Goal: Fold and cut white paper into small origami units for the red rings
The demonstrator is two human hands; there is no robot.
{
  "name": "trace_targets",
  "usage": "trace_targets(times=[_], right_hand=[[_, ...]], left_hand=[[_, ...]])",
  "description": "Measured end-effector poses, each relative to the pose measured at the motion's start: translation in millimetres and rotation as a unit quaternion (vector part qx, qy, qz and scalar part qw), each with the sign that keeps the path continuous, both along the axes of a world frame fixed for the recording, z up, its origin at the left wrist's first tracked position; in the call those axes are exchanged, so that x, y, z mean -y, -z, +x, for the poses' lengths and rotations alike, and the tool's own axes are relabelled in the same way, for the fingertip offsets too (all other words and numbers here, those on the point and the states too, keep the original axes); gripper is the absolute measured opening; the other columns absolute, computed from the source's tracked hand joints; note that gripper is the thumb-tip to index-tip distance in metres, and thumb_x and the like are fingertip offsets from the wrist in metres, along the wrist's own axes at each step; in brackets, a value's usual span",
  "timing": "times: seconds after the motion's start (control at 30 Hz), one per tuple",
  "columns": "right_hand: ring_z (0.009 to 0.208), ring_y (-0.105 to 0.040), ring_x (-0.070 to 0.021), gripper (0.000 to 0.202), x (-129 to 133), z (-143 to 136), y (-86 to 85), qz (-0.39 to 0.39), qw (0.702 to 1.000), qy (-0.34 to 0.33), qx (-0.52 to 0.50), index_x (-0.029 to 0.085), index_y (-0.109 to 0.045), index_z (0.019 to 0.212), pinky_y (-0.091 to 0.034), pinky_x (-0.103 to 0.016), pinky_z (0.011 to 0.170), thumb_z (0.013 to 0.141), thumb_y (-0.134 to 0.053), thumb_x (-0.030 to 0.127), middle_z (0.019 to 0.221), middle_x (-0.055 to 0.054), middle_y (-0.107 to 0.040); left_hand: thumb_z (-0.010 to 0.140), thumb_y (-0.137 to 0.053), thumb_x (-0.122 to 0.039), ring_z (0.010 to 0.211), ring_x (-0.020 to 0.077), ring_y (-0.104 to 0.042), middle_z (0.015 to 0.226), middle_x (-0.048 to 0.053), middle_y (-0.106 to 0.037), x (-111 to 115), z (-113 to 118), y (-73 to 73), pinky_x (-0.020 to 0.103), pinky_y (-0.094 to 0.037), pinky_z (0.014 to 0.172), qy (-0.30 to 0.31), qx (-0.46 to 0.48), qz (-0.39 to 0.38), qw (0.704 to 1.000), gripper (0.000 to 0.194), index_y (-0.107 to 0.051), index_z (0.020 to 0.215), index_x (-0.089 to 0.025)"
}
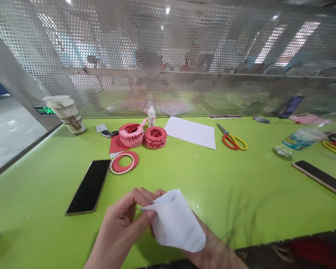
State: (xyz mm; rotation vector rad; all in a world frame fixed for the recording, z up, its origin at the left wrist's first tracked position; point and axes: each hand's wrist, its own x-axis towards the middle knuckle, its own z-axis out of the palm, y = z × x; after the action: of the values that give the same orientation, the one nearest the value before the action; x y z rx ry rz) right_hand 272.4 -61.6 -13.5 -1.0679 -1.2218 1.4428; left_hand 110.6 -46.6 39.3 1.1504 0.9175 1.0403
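Head view: left hand [126, 220] pinches white paper [179, 224], grip of right hand [196, 256] unclear, sign [42, 110] seemingly reading EXIT

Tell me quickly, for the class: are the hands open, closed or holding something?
Left hand: closed, pinching the paper at its edge.
Right hand: mostly hidden behind the paper; its grip cannot be told.

Craft workspace, likely public building: exit sign [48, 110], perforated partition [173, 93], green table [190, 168], scissors [227, 133], paper rings [155, 143].

green tabletop [257, 175] with black phone [88, 186]; white sheet [190, 132]; scissors [226, 133]
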Motion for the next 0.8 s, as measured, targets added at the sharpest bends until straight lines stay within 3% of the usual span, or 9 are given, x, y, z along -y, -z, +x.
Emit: trace_targets(times=[0.1,0.17,0.23,0.3,0.33,0.4,0.5,0.63,0.8], right_hand=[[0.085,-0.071,-0.0264,0.050,0.5,26.3,-14.7,-0.072,0.997,-0.007,-0.015,0.022,-0.078,0.102,-0.057,-0.035,0.072,0.094,-0.066,0.070,0.098,-0.010,-0.078],[0.116,-0.069,-0.0300,0.050,1.9,44.2,-22.6,-0.022,0.997,0.073,0.013,0.024,-0.078,0.118,-0.054,-0.042,0.100,0.103,-0.055,0.065,0.125,-0.011,-0.076],[0.131,-0.062,-0.0344,0.051,5.3,54.5,-25.1,0.029,0.994,0.070,0.075,0.028,-0.071,0.135,-0.047,-0.048,0.113,0.097,-0.067,0.061,0.138,-0.011,-0.071],[0.125,-0.064,-0.0353,0.052,10.3,54.7,-22.4,0.047,0.983,0.056,0.169,0.031,-0.070,0.135,-0.048,-0.048,0.109,0.088,-0.083,0.047,0.133,-0.009,-0.074],[0.116,-0.067,-0.0334,0.041,13.0,51.6,-19.9,0.050,0.976,0.052,0.207,0.030,-0.074,0.126,-0.050,-0.045,0.103,0.087,-0.084,0.041,0.123,-0.008,-0.077],[0.095,-0.069,-0.0273,0.012,17.6,42.7,-14.3,0.052,0.966,0.055,0.246,0.026,-0.075,0.103,-0.052,-0.037,0.087,0.092,-0.077,0.032,0.101,-0.005,-0.078],[0.083,-0.066,-0.0224,0.003,21.4,30.0,-7.9,0.041,0.965,0.078,0.246,0.025,-0.070,0.093,-0.048,-0.031,0.076,0.093,-0.072,0.027,0.088,-0.001,-0.074],[0.087,-0.066,-0.0214,0.011,20.8,19.8,-3.5,0.015,0.981,0.084,0.172,0.024,-0.064,0.089,-0.047,-0.029,0.076,0.093,-0.073,0.028,0.096,-0.002,-0.075],[0.085,-0.062,-0.0195,0.019,22.1,11.0,2.5,-0.002,0.987,0.093,0.128,0.024,-0.055,0.097,-0.048,-0.027,0.073,0.093,-0.073,0.029,0.099,-0.002,-0.068]], left_hand=[[0.082,-0.085,-0.043,0.075,0.0294,-0.067,0.073,0.004,-0.072,2.3,-5.5,0.6,0.041,-0.056,0.071,-0.061,-0.111,0.070,0.989,0.022,-0.072,0.068,-0.031],[0.086,-0.080,-0.044,0.080,0.0314,-0.069,0.079,0.005,-0.077,4.3,-8.5,3.0,0.041,-0.055,0.074,-0.089,-0.195,0.133,0.968,0.016,-0.078,0.073,-0.034],[0.089,-0.077,-0.043,0.083,0.0308,-0.071,0.085,0.006,-0.080,5.8,-10.4,9.1,0.039,-0.055,0.077,-0.074,-0.249,0.173,0.950,0.011,-0.082,0.084,-0.036],[0.090,-0.077,-0.040,0.085,0.0295,-0.073,0.091,0.006,-0.082,6.4,-11.3,19.1,0.036,-0.055,0.078,-0.043,-0.273,0.172,0.945,0.009,-0.083,0.094,-0.035],[0.088,-0.078,-0.039,0.087,0.0290,-0.074,0.094,0.006,-0.082,6.7,-11.5,25.1,0.035,-0.056,0.079,-0.034,-0.273,0.155,0.949,0.012,-0.082,0.099,-0.035],[0.087,-0.080,-0.037,0.095,0.0283,-0.076,0.100,0.006,-0.082,7.7,-11.0,37.2,0.034,-0.057,0.086,-0.039,-0.251,0.092,0.963,0.026,-0.077,0.113,-0.034],[0.088,-0.078,-0.037,0.112,0.0265,-0.073,0.112,0.007,-0.079,11.3,-8.1,49.8,0.032,-0.056,0.096,-0.064,-0.173,-0.003,0.983,0.045,-0.064,0.131,-0.033],[0.090,-0.075,-0.044,0.123,0.0276,-0.069,0.127,0.010,-0.074,16.2,0.5,49.4,0.035,-0.055,0.103,-0.044,-0.115,-0.057,0.991,0.039,-0.063,0.125,-0.030],[0.101,-0.059,-0.044,0.110,0.0259,-0.068,0.117,0.008,-0.073,18.8,9.1,40.2,0.034,-0.052,0.097,0.006,-0.168,-0.020,0.986,0.020,-0.063,0.108,-0.026]])
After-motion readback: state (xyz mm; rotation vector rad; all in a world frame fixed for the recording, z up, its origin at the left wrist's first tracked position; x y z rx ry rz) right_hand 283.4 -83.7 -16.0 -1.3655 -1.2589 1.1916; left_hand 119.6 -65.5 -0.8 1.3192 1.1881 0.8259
